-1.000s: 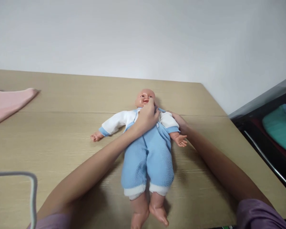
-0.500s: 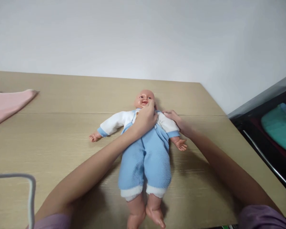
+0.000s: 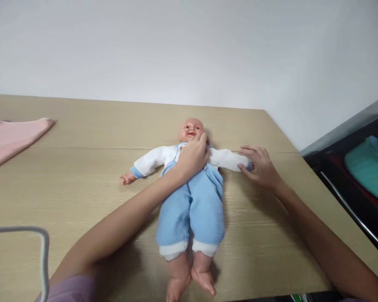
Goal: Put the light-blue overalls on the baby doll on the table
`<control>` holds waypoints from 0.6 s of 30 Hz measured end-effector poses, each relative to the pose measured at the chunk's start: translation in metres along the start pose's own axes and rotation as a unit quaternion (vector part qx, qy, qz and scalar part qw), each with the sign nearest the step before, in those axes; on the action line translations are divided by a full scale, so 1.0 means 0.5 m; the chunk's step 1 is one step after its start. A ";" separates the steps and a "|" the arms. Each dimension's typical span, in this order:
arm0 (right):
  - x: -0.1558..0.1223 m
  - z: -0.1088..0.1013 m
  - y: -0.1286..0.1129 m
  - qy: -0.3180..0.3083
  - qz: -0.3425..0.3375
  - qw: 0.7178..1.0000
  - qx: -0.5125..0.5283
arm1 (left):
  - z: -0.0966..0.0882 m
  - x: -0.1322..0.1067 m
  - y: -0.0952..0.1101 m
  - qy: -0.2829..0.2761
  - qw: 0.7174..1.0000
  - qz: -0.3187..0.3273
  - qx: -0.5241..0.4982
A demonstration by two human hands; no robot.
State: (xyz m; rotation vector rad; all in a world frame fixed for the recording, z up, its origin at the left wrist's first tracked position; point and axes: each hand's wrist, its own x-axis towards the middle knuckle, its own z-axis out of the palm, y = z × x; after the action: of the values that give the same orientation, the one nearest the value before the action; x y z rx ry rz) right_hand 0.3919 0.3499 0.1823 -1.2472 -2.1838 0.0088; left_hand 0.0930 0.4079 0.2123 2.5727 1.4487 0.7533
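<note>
A baby doll (image 3: 189, 209) in fleecy blue overalls and a white long-sleeved top lies on its back, head away from me. My left hand (image 3: 193, 156) rests across its chest, fingers curled round the shoulder strap below the chin. My right hand (image 3: 261, 167) grips the doll's arm on the right at the blue cuff, thumb below and fingers above, and the doll's hand is mostly hidden in my palm. That white sleeve (image 3: 228, 159) stretches out sideways. The doll's other arm (image 3: 145, 162) lies spread out on the left.
The doll lies on a light wooden table (image 3: 107, 126) with a seam running across it and a pale wall behind. Pink cloth (image 3: 12, 136) lies at the left edge. A grey cable (image 3: 44, 251) bends in at lower left. Beyond the right edge sits a teal item (image 3: 370, 170) on something dark.
My right hand has moved right, from beside the doll's upper arm to its cuff. The doll's arm has swung outward and up to nearly level. My left hand stays on the chest.
</note>
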 end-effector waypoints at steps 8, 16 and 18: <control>-0.015 0.065 -0.150 -0.102 0.053 0.953 0.279 | -0.071 -0.001 0.004 -0.054 0.983 0.173 -0.033; -0.007 0.121 -0.092 -0.136 0.206 0.837 0.489 | -0.070 0.002 -0.010 -0.189 0.952 0.208 -0.119; -0.009 0.121 -0.096 -0.149 0.208 0.849 0.463 | -0.066 0.002 -0.008 -0.189 0.950 0.196 -0.153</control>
State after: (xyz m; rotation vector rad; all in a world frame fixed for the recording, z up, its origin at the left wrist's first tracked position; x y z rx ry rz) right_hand 0.3250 0.3369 0.1454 -1.1081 -1.6719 1.3421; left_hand 0.0751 0.4060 0.2401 2.5894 0.6639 0.4348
